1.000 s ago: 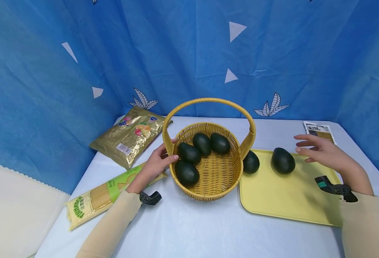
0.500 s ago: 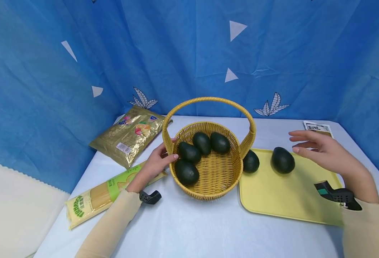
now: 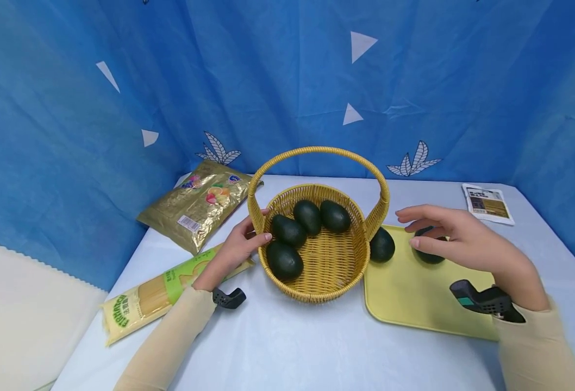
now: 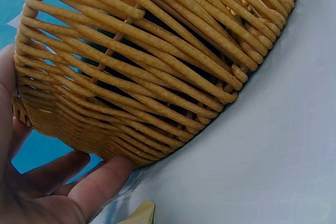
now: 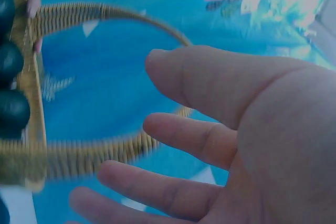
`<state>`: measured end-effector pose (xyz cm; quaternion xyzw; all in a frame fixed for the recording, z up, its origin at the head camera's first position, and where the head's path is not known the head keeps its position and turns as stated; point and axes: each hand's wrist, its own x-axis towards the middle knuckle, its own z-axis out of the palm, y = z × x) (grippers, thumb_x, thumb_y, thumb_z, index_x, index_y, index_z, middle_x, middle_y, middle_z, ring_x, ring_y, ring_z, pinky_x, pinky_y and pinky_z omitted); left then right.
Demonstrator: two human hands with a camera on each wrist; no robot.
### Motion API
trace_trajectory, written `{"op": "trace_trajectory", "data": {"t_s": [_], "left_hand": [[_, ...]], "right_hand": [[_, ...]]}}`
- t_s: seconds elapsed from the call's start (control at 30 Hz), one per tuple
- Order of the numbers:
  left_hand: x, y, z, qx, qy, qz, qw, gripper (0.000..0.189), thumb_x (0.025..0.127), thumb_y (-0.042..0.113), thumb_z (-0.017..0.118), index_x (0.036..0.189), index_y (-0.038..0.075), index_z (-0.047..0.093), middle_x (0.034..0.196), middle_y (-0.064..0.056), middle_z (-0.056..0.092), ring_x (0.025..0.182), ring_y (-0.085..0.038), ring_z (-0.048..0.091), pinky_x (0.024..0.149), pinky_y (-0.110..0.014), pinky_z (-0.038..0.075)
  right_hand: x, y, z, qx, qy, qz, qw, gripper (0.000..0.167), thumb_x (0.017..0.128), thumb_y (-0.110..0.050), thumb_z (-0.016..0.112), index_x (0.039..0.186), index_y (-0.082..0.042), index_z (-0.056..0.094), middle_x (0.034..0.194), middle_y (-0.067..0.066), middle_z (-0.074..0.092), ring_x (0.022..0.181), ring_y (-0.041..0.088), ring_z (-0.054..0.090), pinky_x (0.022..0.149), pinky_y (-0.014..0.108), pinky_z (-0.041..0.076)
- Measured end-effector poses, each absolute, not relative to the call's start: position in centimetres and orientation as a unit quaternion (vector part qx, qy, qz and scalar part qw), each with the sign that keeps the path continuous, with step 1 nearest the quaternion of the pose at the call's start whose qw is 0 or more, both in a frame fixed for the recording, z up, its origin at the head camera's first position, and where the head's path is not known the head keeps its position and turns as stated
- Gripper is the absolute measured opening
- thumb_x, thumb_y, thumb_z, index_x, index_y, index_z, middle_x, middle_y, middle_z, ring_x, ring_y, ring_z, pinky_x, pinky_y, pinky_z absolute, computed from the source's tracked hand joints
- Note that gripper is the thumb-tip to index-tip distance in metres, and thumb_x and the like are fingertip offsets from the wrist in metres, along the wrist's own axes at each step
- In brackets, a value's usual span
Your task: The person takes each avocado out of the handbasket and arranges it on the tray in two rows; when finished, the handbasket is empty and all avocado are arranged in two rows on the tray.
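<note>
Holding the basket (image 3: 325,266), the left hand (image 3: 241,243) neighbours pasta (image 3: 154,295) lettered "…RMAN…".

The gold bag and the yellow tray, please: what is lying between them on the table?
In the head view, the wicker basket stands between them, with four avocados in it; the left grip holds its left side.

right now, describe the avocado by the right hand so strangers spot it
Find the yellow tray right of the basket. The avocado lies towards its back edge, partly hidden behind the right hand, unlike its neighbour beside the basket.
</note>
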<state>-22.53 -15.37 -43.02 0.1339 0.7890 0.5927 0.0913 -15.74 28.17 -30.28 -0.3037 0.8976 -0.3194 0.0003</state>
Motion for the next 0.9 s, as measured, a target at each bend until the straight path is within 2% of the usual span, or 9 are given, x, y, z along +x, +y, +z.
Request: {"op": "trace_trajectory", "data": {"t_s": [0.17, 0.2, 0.37, 0.5, 0.7, 0.9], "left_hand": [[-22.6, -15.4, -43.1, 0.134, 0.791, 0.591, 0.089, 0.061, 0.099, 0.023, 0.065, 0.156, 0.024, 0.042, 0.152, -0.014, 0.052, 0.131, -0.038, 0.058, 0.105, -0.05, 0.052], [-22.6, -15.4, -43.2, 0.134, 0.791, 0.59, 0.089, 0.061, 0.099, 0.023, 0.065, 0.156, 0.024, 0.041, 0.152, -0.015, 0.052, 0.131, -0.038, 0.058, 0.105, -0.049, 0.052], [-22.5, -15.4, -43.1, 0.136, 0.791, 0.59, 0.09, 0.062, 0.099, 0.023, 0.065, 0.156, 0.023, 0.041, 0.152, -0.015, 0.052, 0.132, -0.038, 0.057, 0.105, -0.049, 0.052], [-22.6, -15.4, -43.3, 0.136, 0.788, 0.593, 0.093, 0.062, 0.099, 0.024, 0.065, 0.156, 0.024, 0.041, 0.152, -0.015, 0.052, 0.131, -0.038, 0.058, 0.104, -0.049, 0.053], [-22.8, -15.5, -43.5, 0.135, 0.787, 0.595, 0.094, 0.06, 0.099, 0.023, 0.064, 0.155, 0.024, 0.042, 0.151, -0.014, 0.053, 0.131, -0.038, 0.058, 0.103, -0.048, 0.053], [-22.8, -15.4, -43.4, 0.139, 0.79, 0.591, 0.085, 0.061, 0.099, 0.023, 0.065, 0.155, 0.023, 0.042, 0.151, -0.014, 0.053, 0.131, -0.039, 0.058, 0.104, -0.051, 0.052]], "right_hand": [[-15.9, 24.9, -29.9, -0.363, 0.867, -0.339, 0.035, 0.043, 0.096, -0.008, 0.069, 0.138, -0.012, 0.061, 0.133, 0.007, 0.067, 0.11, -0.002, 0.065, 0.082, 0.026, 0.059], [-16.1, 24.2, -30.0, -0.375, 0.861, -0.341, 0.043, 0.043, 0.096, -0.008, 0.069, 0.138, -0.011, 0.061, 0.133, 0.009, 0.067, 0.11, 0.001, 0.066, 0.083, 0.027, 0.059], [-17.5, 20.7, -31.0, -0.388, 0.849, -0.342, 0.105, 0.043, 0.098, -0.017, 0.068, 0.14, -0.008, 0.059, 0.137, 0.008, 0.065, 0.114, 0.017, 0.068, 0.089, 0.03, 0.059], [-18.8, 18.2, -32.1, -0.395, 0.838, -0.349, 0.143, 0.047, 0.099, -0.019, 0.067, 0.143, -0.007, 0.056, 0.138, 0.01, 0.063, 0.116, 0.024, 0.067, 0.09, 0.033, 0.06], [-19.9, 14.9, -33.3, -0.397, 0.833, -0.341, 0.179, 0.051, 0.099, -0.026, 0.067, 0.146, -0.014, 0.054, 0.144, 0.012, 0.058, 0.121, 0.031, 0.064, 0.09, 0.033, 0.059], [-20.6, 12.3, -35.0, -0.42, 0.829, -0.32, 0.187, 0.051, 0.098, -0.027, 0.067, 0.146, -0.014, 0.055, 0.147, 0.011, 0.057, 0.121, 0.032, 0.064, 0.09, 0.032, 0.058]]}}
